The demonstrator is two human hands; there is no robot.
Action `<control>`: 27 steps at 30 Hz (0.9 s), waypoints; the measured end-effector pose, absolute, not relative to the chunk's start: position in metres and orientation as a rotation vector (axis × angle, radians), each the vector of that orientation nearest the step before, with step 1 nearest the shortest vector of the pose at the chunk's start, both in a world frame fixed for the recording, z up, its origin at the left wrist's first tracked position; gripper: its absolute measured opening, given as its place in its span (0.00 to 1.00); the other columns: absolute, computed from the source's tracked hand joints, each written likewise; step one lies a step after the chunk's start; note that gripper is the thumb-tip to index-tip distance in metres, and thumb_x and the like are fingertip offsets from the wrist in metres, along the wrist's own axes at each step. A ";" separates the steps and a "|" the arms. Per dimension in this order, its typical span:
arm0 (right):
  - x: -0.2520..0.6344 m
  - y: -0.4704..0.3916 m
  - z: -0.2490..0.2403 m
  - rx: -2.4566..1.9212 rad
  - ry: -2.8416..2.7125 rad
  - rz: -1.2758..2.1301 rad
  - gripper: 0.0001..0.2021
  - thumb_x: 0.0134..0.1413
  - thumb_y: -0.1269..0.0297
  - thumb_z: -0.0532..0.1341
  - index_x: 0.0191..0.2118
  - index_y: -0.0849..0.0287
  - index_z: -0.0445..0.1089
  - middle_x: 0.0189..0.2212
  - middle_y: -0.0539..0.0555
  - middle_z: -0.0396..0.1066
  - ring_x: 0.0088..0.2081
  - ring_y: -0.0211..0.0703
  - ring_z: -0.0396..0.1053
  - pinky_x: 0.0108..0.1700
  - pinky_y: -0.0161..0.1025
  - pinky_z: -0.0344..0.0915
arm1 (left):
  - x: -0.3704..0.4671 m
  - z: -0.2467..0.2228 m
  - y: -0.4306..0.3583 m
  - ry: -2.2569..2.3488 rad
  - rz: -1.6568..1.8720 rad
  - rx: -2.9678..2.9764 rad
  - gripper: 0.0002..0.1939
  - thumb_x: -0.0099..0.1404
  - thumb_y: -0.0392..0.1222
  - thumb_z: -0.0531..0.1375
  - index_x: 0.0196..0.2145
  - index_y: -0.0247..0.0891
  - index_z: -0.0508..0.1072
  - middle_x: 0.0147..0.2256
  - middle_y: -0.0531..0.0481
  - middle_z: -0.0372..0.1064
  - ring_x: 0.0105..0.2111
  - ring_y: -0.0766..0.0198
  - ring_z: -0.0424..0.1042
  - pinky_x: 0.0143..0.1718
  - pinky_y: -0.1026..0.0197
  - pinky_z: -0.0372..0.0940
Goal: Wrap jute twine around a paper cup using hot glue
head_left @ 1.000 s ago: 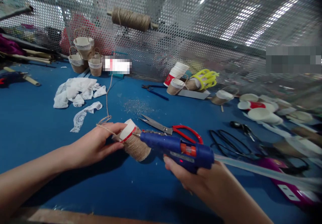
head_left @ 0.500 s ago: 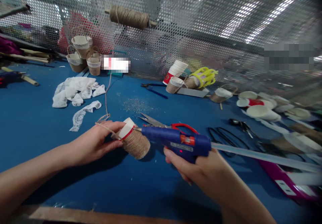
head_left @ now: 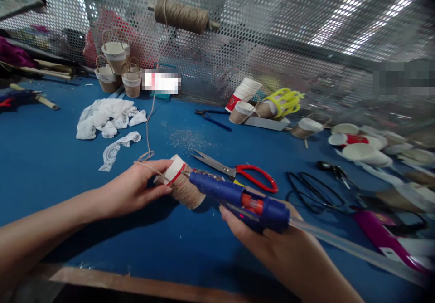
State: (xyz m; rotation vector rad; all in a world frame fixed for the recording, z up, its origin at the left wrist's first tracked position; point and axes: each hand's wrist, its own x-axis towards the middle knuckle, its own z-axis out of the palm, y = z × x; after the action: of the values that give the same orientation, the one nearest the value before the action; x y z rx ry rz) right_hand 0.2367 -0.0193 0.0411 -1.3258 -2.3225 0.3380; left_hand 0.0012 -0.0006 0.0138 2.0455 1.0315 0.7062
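Note:
My left hand (head_left: 141, 187) grips a paper cup (head_left: 188, 188) by its white rim end, holding it tilted on its side. Brown twine (head_left: 149, 126) is wound round most of the cup; a red band shows beside the bare rim. The loose strand runs over my left fingers and back across the table. In my right hand (head_left: 261, 244) is a blue glue gun (head_left: 231, 194), its metal nozzle at the cup's edge of winding, and a long clear glue stick (head_left: 353, 248) sticks out of its rear. Whether the nozzle touches the cup I cannot tell. Behind the gun lie red-handled scissors (head_left: 256, 177).
White lace pieces (head_left: 102, 117) lie at left, before several twine-covered cups (head_left: 115, 58) with handles. A twine spool (head_left: 181, 16) hangs on the perforated metal screen. Pliers (head_left: 215, 119), stacked paper cups (head_left: 243, 93), a black cable (head_left: 312, 194) and a purple box (head_left: 380, 235) are farther right.
The view has shifted slightly, so the surroundings sit farther right. The glue gun's rear has tipped lower, uncovering more of the scissors; its nozzle stays by the cup.

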 end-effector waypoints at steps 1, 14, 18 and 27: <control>0.234 -0.020 0.044 -1.323 -2.331 0.371 0.09 0.53 0.64 0.52 0.25 0.54 0.65 0.18 0.48 0.66 0.19 0.36 0.63 0.23 0.34 0.62 | 0.001 0.014 -0.001 1.030 0.705 2.044 0.14 0.63 0.38 0.53 0.47 0.38 0.65 0.45 0.45 0.69 0.42 0.59 0.68 0.43 0.58 0.61; 0.232 -0.025 0.044 -1.212 -2.399 0.501 0.10 0.49 0.75 0.52 0.24 0.54 0.63 0.19 0.47 0.65 0.19 0.34 0.62 0.20 0.31 0.60 | 0.001 0.012 0.000 1.031 0.706 2.032 0.13 0.63 0.39 0.53 0.46 0.36 0.65 0.46 0.43 0.68 0.45 0.57 0.67 0.46 0.56 0.61; 0.232 -0.025 0.042 -1.166 -2.424 0.456 0.08 0.47 0.75 0.54 0.25 0.54 0.63 0.20 0.46 0.66 0.19 0.34 0.63 0.20 0.31 0.60 | 0.001 0.013 0.000 1.042 0.707 2.038 0.15 0.62 0.36 0.53 0.48 0.37 0.64 0.43 0.44 0.69 0.42 0.58 0.68 0.44 0.55 0.62; 0.232 -0.021 0.046 -1.298 -2.355 0.516 0.07 0.50 0.68 0.53 0.23 0.54 0.63 0.17 0.48 0.63 0.18 0.36 0.61 0.21 0.34 0.59 | 0.001 0.014 0.000 0.990 0.723 2.054 0.12 0.63 0.37 0.52 0.45 0.37 0.65 0.43 0.46 0.69 0.43 0.59 0.68 0.44 0.57 0.62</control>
State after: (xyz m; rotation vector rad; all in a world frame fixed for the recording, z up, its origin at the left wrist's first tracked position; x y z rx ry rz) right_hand 0.2321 -0.0215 0.0462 -1.2980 -2.3550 0.5164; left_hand 0.0008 0.0001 0.0143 2.0544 0.9897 0.7231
